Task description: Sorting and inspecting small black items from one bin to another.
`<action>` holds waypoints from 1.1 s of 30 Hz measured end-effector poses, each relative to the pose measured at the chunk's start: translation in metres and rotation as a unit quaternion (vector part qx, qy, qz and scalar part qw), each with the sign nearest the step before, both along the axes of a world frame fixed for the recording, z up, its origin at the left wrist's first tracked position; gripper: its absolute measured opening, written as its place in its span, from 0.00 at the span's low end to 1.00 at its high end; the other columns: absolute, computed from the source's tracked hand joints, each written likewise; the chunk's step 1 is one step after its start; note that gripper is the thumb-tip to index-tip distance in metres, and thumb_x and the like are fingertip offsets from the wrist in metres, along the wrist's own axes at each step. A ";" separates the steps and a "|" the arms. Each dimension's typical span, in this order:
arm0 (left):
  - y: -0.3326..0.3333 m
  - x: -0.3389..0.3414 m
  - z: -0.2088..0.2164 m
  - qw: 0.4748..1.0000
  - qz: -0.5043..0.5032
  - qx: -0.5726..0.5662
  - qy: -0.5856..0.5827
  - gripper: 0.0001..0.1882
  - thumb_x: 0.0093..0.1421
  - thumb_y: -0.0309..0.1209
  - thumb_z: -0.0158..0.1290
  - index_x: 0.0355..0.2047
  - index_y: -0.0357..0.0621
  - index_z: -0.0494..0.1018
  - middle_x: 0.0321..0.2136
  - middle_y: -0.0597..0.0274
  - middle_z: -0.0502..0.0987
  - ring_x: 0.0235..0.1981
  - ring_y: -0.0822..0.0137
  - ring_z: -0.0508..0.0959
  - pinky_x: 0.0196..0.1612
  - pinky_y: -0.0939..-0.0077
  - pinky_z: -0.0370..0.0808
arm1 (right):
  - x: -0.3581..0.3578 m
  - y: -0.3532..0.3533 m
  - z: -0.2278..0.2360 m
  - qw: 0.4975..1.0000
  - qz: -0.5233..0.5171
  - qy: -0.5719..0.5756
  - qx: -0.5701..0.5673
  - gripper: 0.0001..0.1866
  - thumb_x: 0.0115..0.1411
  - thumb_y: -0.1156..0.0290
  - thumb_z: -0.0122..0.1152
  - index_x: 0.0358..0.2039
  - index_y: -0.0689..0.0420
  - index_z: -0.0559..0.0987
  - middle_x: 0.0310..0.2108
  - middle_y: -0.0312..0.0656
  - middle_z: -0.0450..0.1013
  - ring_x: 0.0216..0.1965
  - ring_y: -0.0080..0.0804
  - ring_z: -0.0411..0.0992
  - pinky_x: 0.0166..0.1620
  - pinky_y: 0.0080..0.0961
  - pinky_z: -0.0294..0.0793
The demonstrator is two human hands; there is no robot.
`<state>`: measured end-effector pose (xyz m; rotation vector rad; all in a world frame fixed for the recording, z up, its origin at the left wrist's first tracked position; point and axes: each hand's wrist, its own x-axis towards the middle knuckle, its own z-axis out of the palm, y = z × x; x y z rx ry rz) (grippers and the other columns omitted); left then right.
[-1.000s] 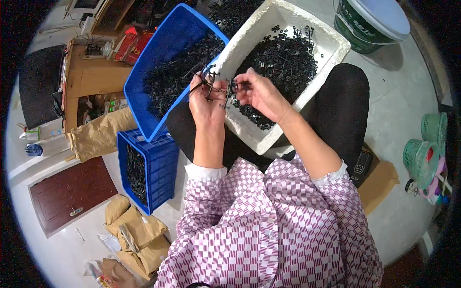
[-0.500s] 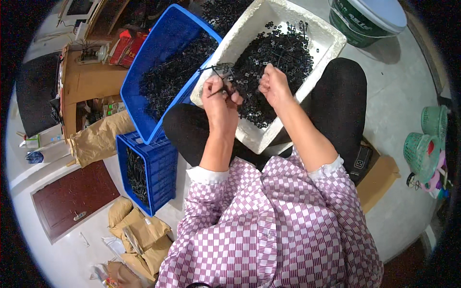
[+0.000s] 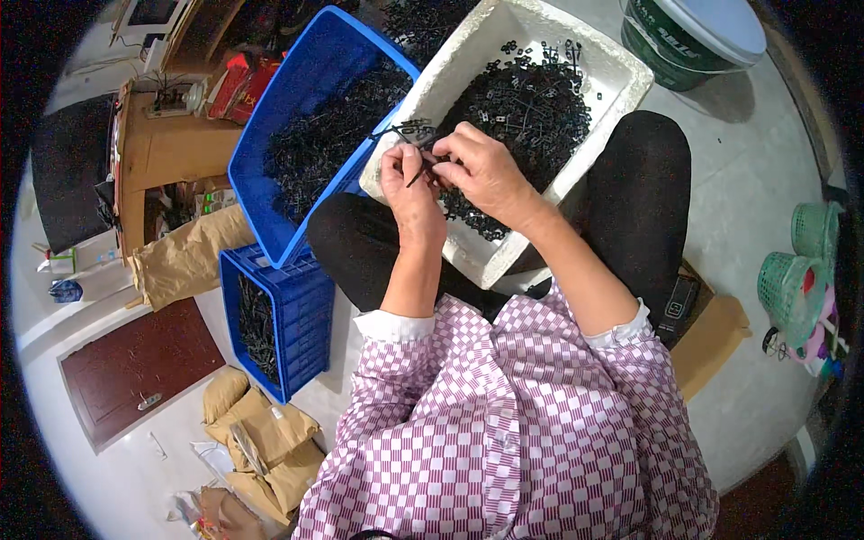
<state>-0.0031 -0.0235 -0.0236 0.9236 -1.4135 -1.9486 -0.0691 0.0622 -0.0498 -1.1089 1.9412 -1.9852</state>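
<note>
My left hand [image 3: 414, 202] is closed on a black branched plastic piece [image 3: 412, 132], whose thin arms stick out above and between the fingers. Against it, my right hand [image 3: 493, 178] pinches with thumb and forefinger at the same piece; the exact grip point is hidden by the fingers. Both hands are over the near left side of a white foam box [image 3: 621, 90], tilted between my knees. Small black plastic parts [image 3: 531, 103] with holes lie heaped inside it.
Left of the foam box leans a blue crate [image 3: 256, 171] filled with black pieces. A smaller blue crate [image 3: 306, 333] stands below it. Brown paper packages [image 3: 270, 441] lie on the floor at lower left. A green bucket [image 3: 670, 54] and green baskets [image 3: 783, 283] are on the right.
My right hand has moved left from above the heap to meet my left hand at the black piece. My left hand has stayed nearly in place.
</note>
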 end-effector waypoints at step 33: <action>0.002 0.007 -0.003 0.978 -0.196 0.068 -0.031 0.14 0.61 0.43 0.43 0.30 0.46 0.66 0.22 0.65 0.71 0.20 0.73 0.72 0.26 0.81 0.70 | -0.012 0.000 -0.008 0.985 -0.049 -0.160 -0.032 0.10 0.59 0.67 0.50 0.26 0.60 0.70 0.18 0.30 0.63 0.22 0.13 0.58 0.25 0.14 0.61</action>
